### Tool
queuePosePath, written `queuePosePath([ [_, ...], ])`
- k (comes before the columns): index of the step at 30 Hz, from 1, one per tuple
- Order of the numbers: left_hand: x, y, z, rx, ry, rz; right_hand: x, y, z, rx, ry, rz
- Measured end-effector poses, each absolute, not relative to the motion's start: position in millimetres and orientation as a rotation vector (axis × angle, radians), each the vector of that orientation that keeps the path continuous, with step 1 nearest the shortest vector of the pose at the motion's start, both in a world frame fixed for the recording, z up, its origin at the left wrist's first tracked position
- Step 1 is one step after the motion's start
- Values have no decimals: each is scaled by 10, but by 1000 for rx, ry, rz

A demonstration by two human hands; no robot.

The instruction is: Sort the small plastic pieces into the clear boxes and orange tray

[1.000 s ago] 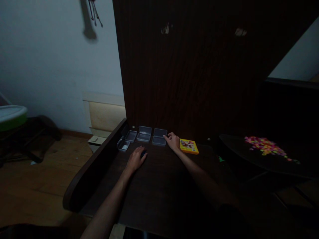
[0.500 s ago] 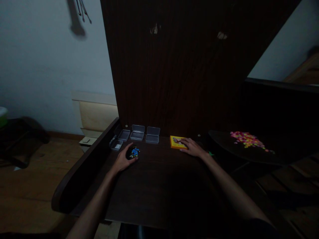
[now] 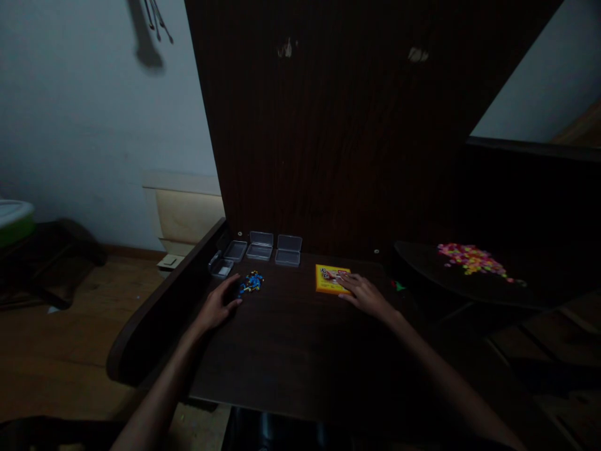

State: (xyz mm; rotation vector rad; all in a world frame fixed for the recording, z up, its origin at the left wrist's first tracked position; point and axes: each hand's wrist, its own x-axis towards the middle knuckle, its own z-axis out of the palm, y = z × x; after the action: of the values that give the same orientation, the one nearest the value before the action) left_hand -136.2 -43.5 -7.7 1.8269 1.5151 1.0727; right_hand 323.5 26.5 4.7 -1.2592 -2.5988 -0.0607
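Now, just left of centre, the left hand (image 3: pixel 216 308), loosely curled and empty, has drawn back off a small blue bead pile (image 3: pixel 251 283), leaving it uncovered on the dark table (image 3: pixel 291 351). At centre, the right hand (image 3: pixel 364 295) lies flat, its fingers on the yellow box (image 3: pixel 328 279).

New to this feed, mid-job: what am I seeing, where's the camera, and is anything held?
No machine: a person works with two bare hands, filmed by one camera on their head, looking forward and down. On the dark wooden table lie small clear plastic boxes at the back, a pile of blue pieces and a flat yellow box. The left hand is open, fingers beside the blue pile, holding nothing. The right hand lies flat with fingers on the yellow box, not gripping it. Further right, a heap of pink and yellow pieces sits on a dark round surface.
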Motion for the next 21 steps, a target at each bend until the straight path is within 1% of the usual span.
queuePosePath([
  [3,-1399,-500,-97,1810,1603,1120,3146,95,95,-1226,-2634,-29],
  [6,-1359,-507,-88,1842,1726,1156,3090,38,160,-1187,-2659,72],
  [15,-1207,-317,-47,1835,1830,1285,3108,372,209,-1310,-2586,596],
  [17,-1234,-310,-51,1820,1853,1278,3095,396,191,-1294,-2566,643],
  [21,-1275,-347,-67,1762,1806,1202,3030,345,194,-1293,-2549,615],
])
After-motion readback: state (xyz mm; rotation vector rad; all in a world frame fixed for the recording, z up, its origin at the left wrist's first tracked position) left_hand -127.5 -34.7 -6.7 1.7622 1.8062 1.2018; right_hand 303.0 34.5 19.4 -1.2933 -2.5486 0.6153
